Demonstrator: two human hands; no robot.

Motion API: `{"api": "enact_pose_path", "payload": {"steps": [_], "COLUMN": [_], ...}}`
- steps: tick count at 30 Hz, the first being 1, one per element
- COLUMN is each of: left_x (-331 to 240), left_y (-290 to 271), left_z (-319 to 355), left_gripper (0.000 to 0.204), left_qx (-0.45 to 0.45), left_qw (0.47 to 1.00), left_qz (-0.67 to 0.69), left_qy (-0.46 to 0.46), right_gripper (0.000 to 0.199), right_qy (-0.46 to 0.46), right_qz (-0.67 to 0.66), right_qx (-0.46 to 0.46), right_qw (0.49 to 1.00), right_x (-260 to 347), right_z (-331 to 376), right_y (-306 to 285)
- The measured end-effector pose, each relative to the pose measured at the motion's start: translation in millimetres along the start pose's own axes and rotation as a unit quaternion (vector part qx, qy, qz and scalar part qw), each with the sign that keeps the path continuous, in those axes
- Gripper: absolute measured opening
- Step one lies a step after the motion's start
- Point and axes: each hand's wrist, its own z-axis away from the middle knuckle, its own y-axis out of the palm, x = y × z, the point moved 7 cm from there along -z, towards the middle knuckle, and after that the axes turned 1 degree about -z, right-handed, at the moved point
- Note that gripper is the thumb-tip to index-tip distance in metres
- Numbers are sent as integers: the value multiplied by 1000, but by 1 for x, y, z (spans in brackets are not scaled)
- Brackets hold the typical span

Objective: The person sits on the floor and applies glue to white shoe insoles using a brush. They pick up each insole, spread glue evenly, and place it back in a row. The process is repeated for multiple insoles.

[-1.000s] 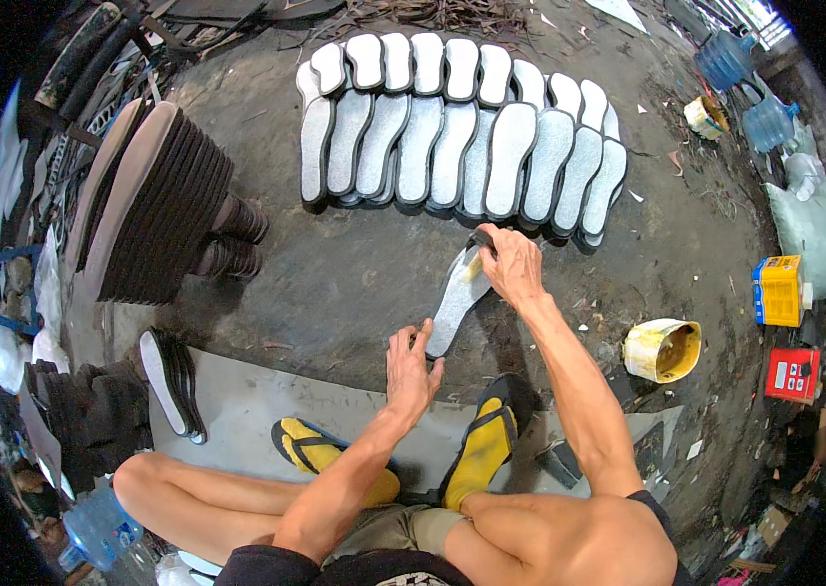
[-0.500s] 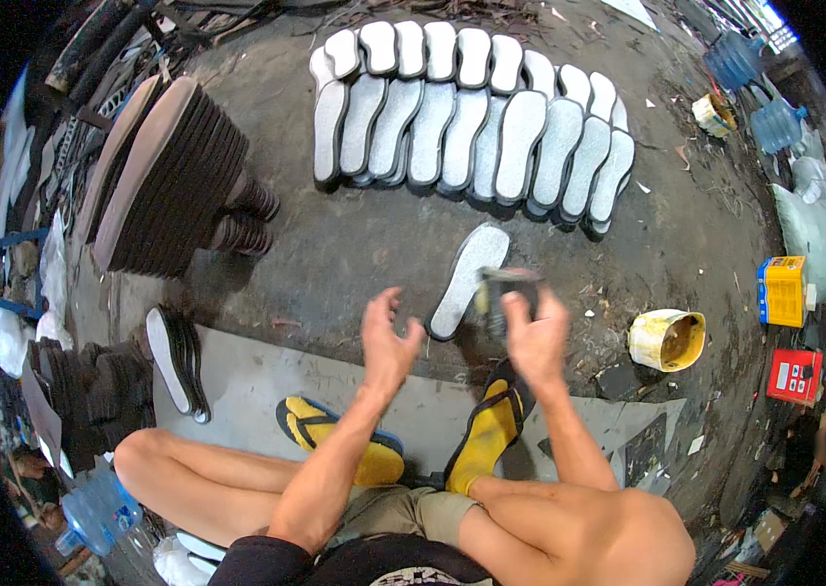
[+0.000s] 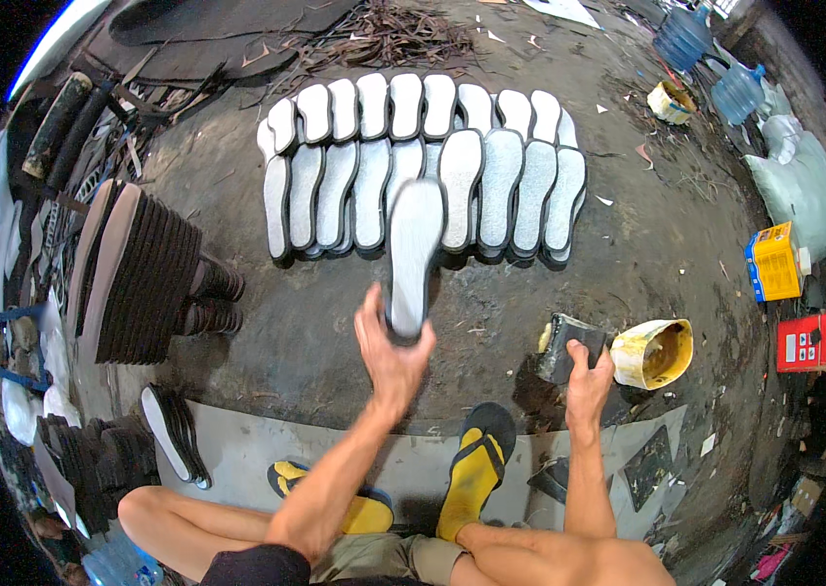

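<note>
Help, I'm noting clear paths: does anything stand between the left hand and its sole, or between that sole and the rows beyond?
Nothing visible does. The left hand grips the sole by its near end; the far end overlaps the rows of soles in this view, but whether it touches them cannot be told.

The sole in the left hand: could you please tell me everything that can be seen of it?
The sole is long, flat and rounded at both ends, with a whitish upper face and a dark edge that shows along its right side and near end. It is slightly blurred, so its surface texture and exact material are unclear. The left hand holds it by the near end; the far end points away, overlapping the rows of pale soles in view. Whether it touches them cannot be told.
</note>
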Motion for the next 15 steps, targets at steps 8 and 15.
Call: {"api": "enact_pose_path", "payload": {"steps": [8, 15], "left_x": [28, 102], "left_y": [74, -142], "left_z": [-113, -3], "left_gripper": [99, 63], "left_qx": [16, -130], "left_qw": [997, 963], "left_qz": [-66, -236], "left_qy": [26, -27], "right_gripper": [39, 54], "right_qy": [4, 56], "right_qz": [40, -4], "right_qx": [5, -3], "right_qw": [999, 998], "right_x": [8, -31], "right_z": [5, 6], "right_y": [-10, -13]}}
